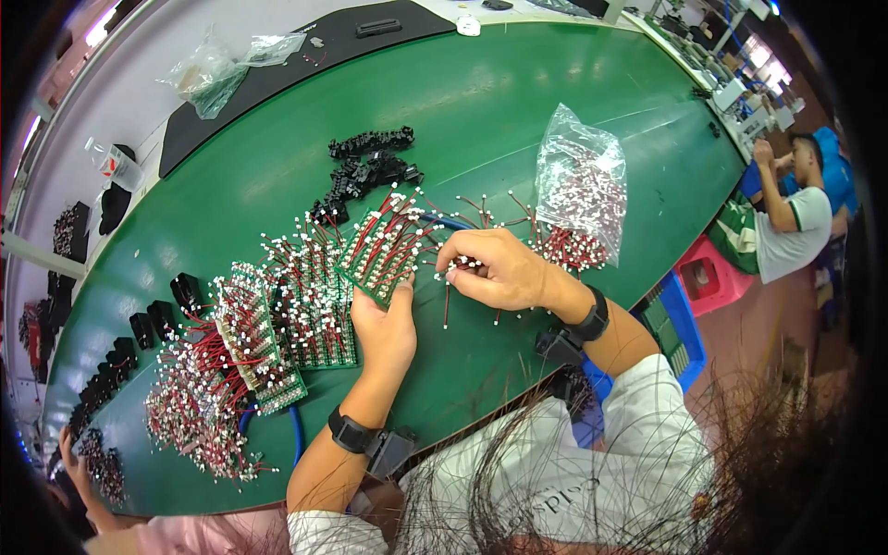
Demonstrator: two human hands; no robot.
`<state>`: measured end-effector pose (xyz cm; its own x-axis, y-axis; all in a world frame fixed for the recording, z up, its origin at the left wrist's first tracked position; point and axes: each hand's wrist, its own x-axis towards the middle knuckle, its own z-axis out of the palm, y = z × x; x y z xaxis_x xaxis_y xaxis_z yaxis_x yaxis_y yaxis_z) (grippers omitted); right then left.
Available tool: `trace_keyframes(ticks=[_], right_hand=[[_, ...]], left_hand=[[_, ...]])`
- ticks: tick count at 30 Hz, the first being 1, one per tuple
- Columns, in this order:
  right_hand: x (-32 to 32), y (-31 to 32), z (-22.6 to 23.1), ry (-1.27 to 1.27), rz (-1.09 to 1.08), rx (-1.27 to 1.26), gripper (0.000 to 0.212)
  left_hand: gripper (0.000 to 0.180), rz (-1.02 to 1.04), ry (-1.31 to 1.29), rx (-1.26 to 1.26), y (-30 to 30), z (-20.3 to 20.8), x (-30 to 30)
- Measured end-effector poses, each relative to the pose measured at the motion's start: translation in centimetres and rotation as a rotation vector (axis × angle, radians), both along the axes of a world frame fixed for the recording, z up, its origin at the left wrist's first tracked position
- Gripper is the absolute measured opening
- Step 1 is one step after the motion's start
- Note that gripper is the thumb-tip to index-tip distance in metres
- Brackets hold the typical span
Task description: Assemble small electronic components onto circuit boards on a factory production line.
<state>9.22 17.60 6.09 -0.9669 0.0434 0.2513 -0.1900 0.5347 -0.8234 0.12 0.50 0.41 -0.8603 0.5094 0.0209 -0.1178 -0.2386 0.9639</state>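
My left hand point(387, 333) grips the lower edge of a green circuit board panel point(377, 268), tilted up, with rows of red wires ending in white plugs. Just right of it, my right hand point(504, 270) is closed around a small bunch of red wires with white plugs point(467, 263); some ends hang below the fingers. A clear plastic bag point(581, 171) lies beyond that hand, with more such wires spilling from its mouth. Left of my left hand rest a wired panel point(319, 319) and another, leaning one point(252, 338), beside a heap of wired pieces point(194, 412).
Black plastic parts point(370, 171) are piled on the green tabletop point(481, 83); more line its left side. A blue crate point(689, 365) and pink stool point(710, 277) stand right of the table. One co-worker point(800, 213) sits at right; another person's hand point(76, 460) shows lower left.
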Motion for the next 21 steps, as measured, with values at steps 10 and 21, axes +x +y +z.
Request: trace_keyframes(ticks=[10, 21], right_hand=[[-0.2, -0.3, -0.6, -0.011, -0.04, 0.079, 0.012], [-0.5, -2.1, -1.5, 0.069, -0.206, 0.071, 0.013]], left_hand=[[0.029, -0.003, 0.024, -0.019, 0.0, 0.4, 0.5], [0.027, -0.033, 0.134, -0.041, 0.1, 0.1, 1.1]])
